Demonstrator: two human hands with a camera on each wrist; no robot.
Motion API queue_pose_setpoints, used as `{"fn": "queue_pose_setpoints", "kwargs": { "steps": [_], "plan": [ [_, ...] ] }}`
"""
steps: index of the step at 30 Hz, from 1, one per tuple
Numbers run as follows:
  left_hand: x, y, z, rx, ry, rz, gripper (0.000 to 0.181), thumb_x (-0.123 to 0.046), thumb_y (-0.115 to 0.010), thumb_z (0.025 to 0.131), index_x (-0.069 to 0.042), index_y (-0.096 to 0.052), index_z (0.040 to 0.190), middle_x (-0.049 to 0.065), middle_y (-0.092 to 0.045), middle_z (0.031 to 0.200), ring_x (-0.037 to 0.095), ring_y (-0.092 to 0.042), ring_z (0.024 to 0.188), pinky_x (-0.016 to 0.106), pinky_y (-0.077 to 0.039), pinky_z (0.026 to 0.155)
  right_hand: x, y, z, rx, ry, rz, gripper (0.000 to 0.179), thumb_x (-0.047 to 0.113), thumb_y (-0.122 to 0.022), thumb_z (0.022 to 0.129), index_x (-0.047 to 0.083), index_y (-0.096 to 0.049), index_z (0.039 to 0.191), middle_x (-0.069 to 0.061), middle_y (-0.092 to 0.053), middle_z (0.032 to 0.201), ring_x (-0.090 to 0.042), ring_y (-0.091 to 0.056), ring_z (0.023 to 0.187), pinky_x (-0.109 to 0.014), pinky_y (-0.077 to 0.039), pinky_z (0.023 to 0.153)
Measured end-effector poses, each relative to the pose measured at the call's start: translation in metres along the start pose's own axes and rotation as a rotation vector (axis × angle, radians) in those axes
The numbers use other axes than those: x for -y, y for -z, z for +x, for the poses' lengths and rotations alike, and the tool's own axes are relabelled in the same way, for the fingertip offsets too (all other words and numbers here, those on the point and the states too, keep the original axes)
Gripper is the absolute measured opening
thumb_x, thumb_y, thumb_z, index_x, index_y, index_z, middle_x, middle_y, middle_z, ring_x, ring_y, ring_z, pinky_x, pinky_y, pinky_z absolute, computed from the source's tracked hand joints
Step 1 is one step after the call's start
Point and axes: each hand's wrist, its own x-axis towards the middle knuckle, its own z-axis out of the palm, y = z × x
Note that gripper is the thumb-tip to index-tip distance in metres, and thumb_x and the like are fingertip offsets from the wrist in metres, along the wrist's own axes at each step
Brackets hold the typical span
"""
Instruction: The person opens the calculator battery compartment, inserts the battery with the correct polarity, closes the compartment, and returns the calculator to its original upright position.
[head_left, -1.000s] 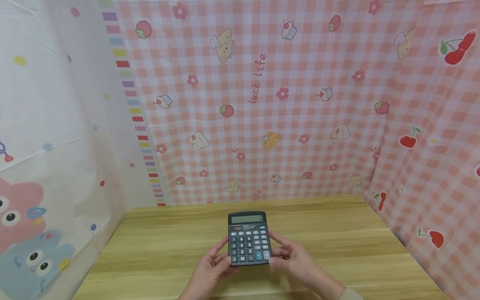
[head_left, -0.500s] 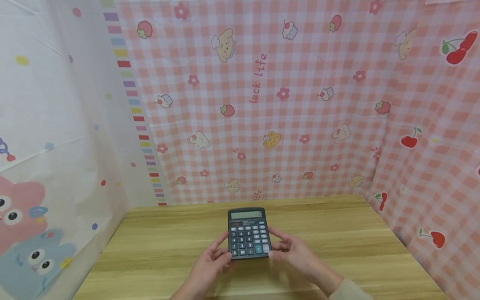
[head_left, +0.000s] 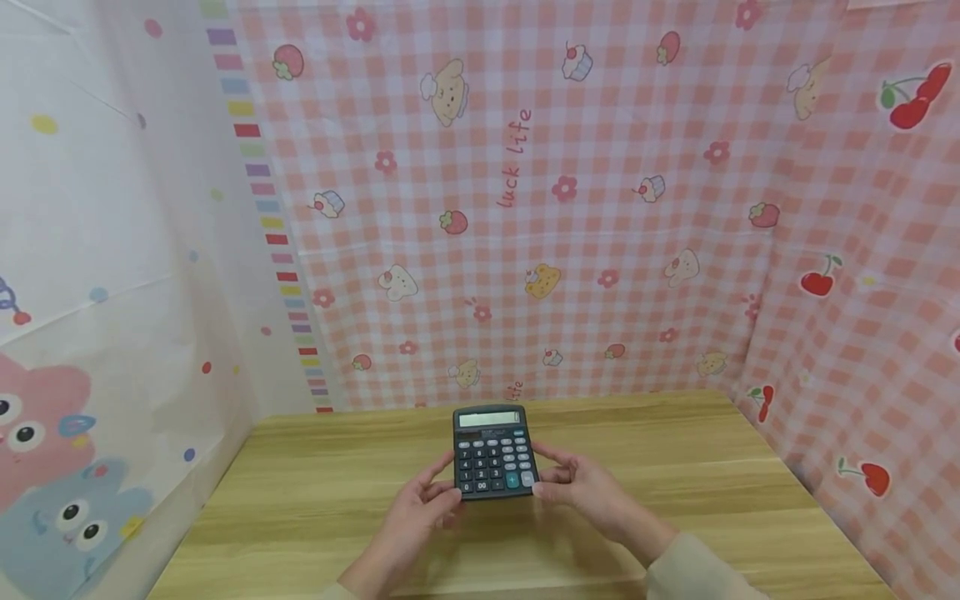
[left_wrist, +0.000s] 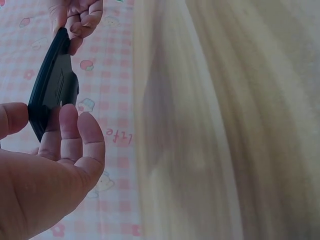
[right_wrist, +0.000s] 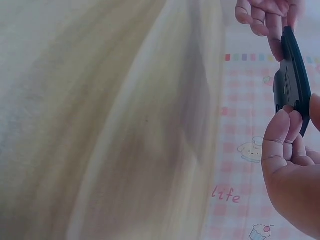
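A dark calculator (head_left: 491,454) with a grey display and rows of buttons is held above the table, its keys facing the head camera. My left hand (head_left: 416,512) pinches its lower left edge, thumb on the front and fingers behind. On the opposite edge my right hand (head_left: 585,492) grips the lower right corner the same way. In the left wrist view the calculator (left_wrist: 55,82) appears edge-on, tilted, between thumb and fingers of the left hand (left_wrist: 55,170). The right wrist view shows its back side (right_wrist: 290,82) with the right hand's fingers (right_wrist: 277,132) against it.
A wood-grain table (head_left: 315,483) lies beneath the hands. Behind it hangs a pink checked cloth (head_left: 600,233) with cartoon prints, which continues along the right side. A white printed sheet (head_left: 112,250) covers the left side.
Both hands have lifted the calculator higher and slightly away from me, and its face has tilted. The grip of both hands looks the same.
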Motion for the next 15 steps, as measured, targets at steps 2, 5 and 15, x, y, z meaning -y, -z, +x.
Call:
{"fn": "queue_pose_setpoints", "kwargs": {
  "steps": [2,5,15],
  "plan": [
    [-0.002,0.000,0.003,-0.012,-0.001,0.000,0.069,-0.012,-0.065,0.104,-0.003,-0.035,0.166,0.023,-0.071,0.135,0.017,-0.073,0.098,0.042,-0.062,0.088,0.002,0.001,0.002,0.005,-0.001,0.019,0.078,0.011,-0.077,0.098,0.003,-0.038,0.165,-0.026,-0.070,0.138,-0.022,-0.076,0.116,-0.040,-0.061,0.102],
    [-0.003,-0.001,0.007,-0.028,-0.002,0.002,0.068,-0.011,-0.065,0.104,-0.001,-0.037,0.165,0.023,-0.072,0.133,0.018,-0.072,0.095,0.040,-0.062,0.087,0.004,0.002,0.006,-0.002,-0.014,0.030,0.077,0.009,-0.077,0.098,0.002,-0.039,0.164,-0.026,-0.070,0.139,-0.021,-0.076,0.114,-0.041,-0.061,0.101],
    [-0.001,0.002,0.026,-0.105,0.028,-0.022,0.066,-0.010,-0.065,0.102,0.001,-0.040,0.162,0.017,-0.077,0.126,0.017,-0.071,0.089,0.037,-0.062,0.084,0.003,0.000,0.027,-0.056,-0.055,0.047,0.075,0.013,-0.078,0.097,0.008,-0.044,0.163,-0.024,-0.068,0.143,-0.024,-0.075,0.116,-0.044,-0.060,0.104]
  ]
}}
